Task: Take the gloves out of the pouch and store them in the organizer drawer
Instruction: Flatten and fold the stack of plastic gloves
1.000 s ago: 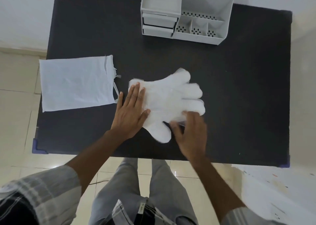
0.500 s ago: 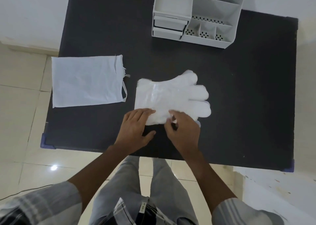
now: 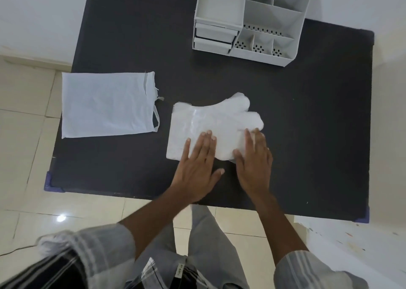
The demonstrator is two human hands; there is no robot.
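Under both flat, open hands [image 3: 226, 156], the gloves [image 3: 211, 123] lie lengthwise, fingers pointing right

pouch [image 3: 105, 106] left of gloves [image 3: 211, 123], organizer [image 3: 248, 18] behind, all on table [image 3: 318, 134]

A black table [image 3: 307, 134] with blue corner caps [image 3: 48, 182] stands on cream floor tiles [image 3: 26, 161].

The gloves [image 3: 216, 121] look like thin, translucent white plastic film with a faint sheen, while the pouch [image 3: 105, 105] is matt white woven cloth with frayed edges. The organizer [image 3: 248, 22] appears to be smooth, matt light-grey plastic, the desk [image 3: 307, 123] a dull black surface, and the floor [image 3: 24, 134] glossy cream tile.
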